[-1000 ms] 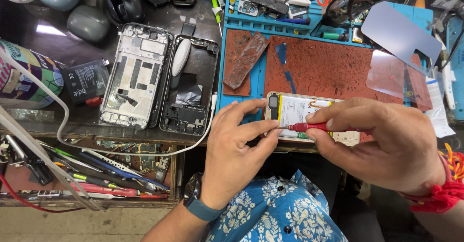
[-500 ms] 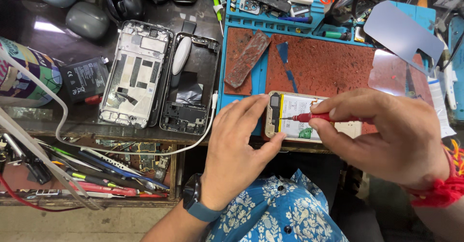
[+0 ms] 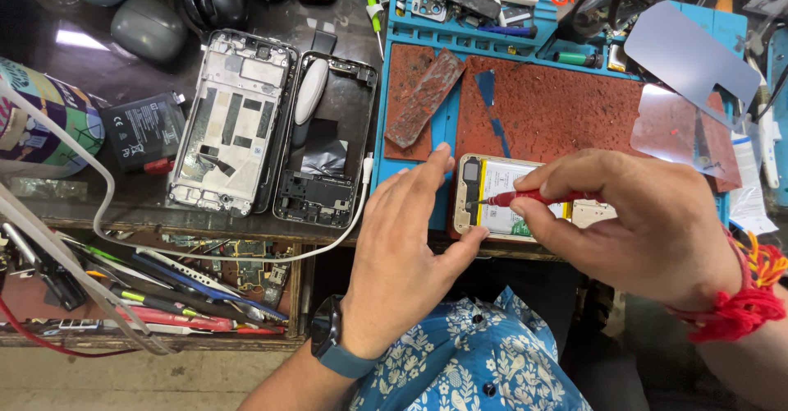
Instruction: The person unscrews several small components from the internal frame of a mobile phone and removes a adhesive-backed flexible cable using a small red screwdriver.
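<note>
The right hand pinches a red screwdriver between thumb and fingertips, closed tight on its handle, with the tip pointing left onto the opened phone at lower centre of the frame. Half a second ago the left hand lay closer against the phone's edge; now its fingers are spread flatter and the phone's camera corner shows more plainly. The left hand holds nothing: it is open, with fingertips and thumb touching the phone's left side to steady it. The phone lies back up, its yellow-edged white battery showing, on the lower edge of a rust-red work mat set in a blue tray. The right hand covers the phone's right part. To the left, on the dark bench, lie a silver phone frame and a black phone shell, with a white cable looping below them. A loose black battery sits farther left. A clear screen sheet lies at upper right.
</note>
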